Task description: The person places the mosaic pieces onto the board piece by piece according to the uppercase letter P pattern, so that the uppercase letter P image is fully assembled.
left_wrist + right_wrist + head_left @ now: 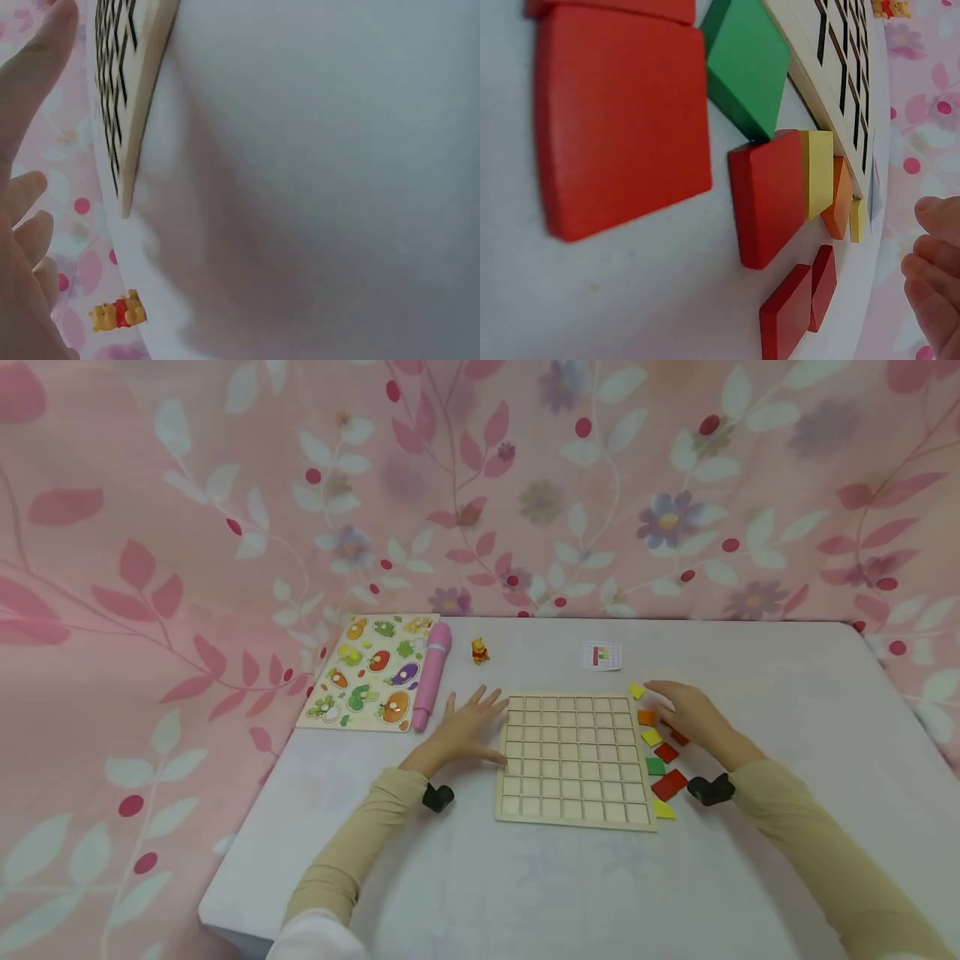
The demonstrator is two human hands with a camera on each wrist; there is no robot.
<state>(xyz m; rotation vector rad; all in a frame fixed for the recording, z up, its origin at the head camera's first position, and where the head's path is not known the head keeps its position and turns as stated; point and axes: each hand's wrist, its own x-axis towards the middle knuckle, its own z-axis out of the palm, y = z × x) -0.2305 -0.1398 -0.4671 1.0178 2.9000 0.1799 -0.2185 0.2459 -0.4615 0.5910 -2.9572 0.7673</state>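
A wooden grid board (577,758) with square cells lies on the white table. My left hand (467,732) is spread at the board's left edge, fingers straight and apart. At the upper right of the board, my right hand (692,717) hovers over coloured blocks, fingers loosely bent and holding nothing in the right wrist view. Along the right edge lie a yellow block (652,737), an orange block (646,717), a green block (656,766), a large red block (626,120) and several smaller red and yellow ones. One red block (679,737) is partly under the right hand.
A vegetable puzzle board (341,693) and a pink rolled tube (432,677) lie at the back left. A small bear figure (479,651) stands behind the grid board. Near the back edge is a printed card (602,656). Pink floral cloth (525,485) hangs behind the table.
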